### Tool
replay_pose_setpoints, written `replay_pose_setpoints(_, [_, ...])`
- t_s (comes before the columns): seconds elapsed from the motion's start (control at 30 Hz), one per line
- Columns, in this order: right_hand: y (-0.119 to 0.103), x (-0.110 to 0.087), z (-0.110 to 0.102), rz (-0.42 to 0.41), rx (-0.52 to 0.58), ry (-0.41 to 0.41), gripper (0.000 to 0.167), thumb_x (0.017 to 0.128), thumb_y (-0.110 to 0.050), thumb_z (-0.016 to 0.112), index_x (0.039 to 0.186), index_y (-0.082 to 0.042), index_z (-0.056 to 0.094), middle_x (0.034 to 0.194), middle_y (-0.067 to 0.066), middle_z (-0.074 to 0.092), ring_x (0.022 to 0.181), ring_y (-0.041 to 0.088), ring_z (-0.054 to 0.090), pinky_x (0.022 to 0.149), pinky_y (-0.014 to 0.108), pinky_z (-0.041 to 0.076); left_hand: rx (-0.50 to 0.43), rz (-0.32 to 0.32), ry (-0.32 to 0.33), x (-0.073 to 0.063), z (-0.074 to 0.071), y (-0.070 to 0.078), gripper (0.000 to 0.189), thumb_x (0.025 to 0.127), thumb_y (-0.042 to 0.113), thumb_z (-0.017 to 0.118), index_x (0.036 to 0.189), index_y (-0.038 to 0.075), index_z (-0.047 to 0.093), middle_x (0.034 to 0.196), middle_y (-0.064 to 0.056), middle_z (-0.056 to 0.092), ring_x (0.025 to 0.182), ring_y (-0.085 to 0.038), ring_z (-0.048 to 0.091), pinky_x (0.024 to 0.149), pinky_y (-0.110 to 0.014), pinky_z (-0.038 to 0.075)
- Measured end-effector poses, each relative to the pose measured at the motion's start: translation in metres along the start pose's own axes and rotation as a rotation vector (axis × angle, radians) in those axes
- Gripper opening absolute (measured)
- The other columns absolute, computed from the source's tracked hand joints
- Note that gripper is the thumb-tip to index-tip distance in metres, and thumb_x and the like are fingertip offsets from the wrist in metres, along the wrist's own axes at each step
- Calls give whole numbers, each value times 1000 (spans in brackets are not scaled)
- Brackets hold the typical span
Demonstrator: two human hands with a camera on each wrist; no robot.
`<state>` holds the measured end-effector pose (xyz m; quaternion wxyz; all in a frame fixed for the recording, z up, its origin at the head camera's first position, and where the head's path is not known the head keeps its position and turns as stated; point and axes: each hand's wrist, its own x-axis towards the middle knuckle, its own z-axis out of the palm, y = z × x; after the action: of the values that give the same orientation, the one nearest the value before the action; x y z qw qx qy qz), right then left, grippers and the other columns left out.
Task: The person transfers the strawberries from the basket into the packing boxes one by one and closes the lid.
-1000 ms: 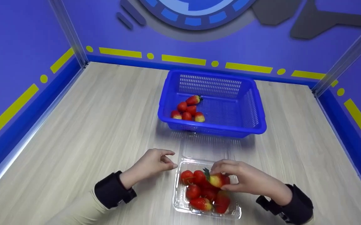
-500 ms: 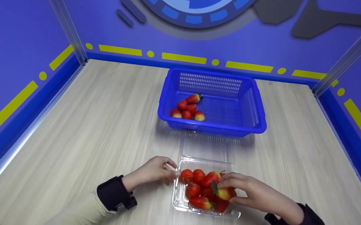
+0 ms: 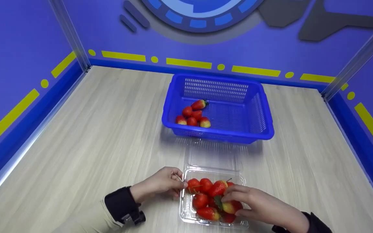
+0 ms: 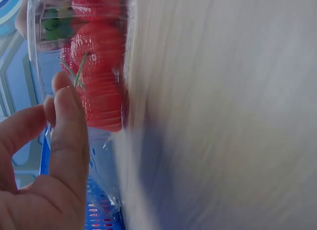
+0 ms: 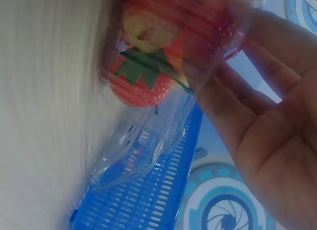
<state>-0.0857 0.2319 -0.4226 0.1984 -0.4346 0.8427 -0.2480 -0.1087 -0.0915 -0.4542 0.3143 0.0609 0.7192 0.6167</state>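
In the head view, a clear plastic clamshell (image 3: 182, 212) full of red strawberries (image 3: 201, 200) lies at the front of the table. My left hand (image 3: 164, 182) pinches its left rim, the thumb (image 4: 69, 136) at the wall's top edge in the left wrist view. At the right side my right hand (image 3: 259, 204) holds a strawberry (image 3: 229, 207) with a yellowish end and green leaves, low over the other berries. In the right wrist view the fingers (image 5: 223, 101) reach over the wall, which partly hides the held berry.
The clamshell's lid (image 3: 210, 157) lies folded back toward a blue perforated basket (image 3: 218, 132). Several strawberries (image 3: 192, 113) sit in the basket's left part. Blue panels (image 3: 134, 38) enclose the wooden table (image 3: 109, 129) at the back and sides.
My right hand has carried the strawberry toward the front right of the clamshell and lowered it among the others. My left hand has come from beside the box onto its left rim.
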Motion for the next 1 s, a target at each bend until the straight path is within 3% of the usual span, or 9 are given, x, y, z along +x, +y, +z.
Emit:
replay_pose_setpoints(0.1, [-1,1,1,-5,-12,-6,41,89,-7,77,126,-20,68,128,1,68,116,15,65,98,33,60,2,-3,-2,0,0,0,10,90,-2,67,98,-1,61,67,7,64,56,-3,61,56,-16,56])
replay_pose_setpoints(0.33, [0,3,3,-138,-97,68,40,86,-3,77,123,-14,68,124,6,69,111,20,67,92,32,61,10,-4,-1,-1,-1,2,9,92,-2,66,95,4,60,67,6,61,56,-3,60,56,-16,56])
replay_pose_setpoints(0.57, [-4,11,0,-73,-80,1,38,87,-6,77,123,-14,69,124,4,69,112,18,67,95,33,60,30,-6,20,-1,-3,4,9,92,-1,66,97,2,60,68,6,61,57,-4,59,56,-15,55])
replay_pose_setpoints(1.0, [-12,15,4,-66,-184,-71,39,85,-4,79,121,-17,72,124,3,70,112,17,66,92,28,60,-10,3,-2,3,1,-2,12,90,-1,66,89,7,57,67,7,61,53,-3,58,53,-14,53])
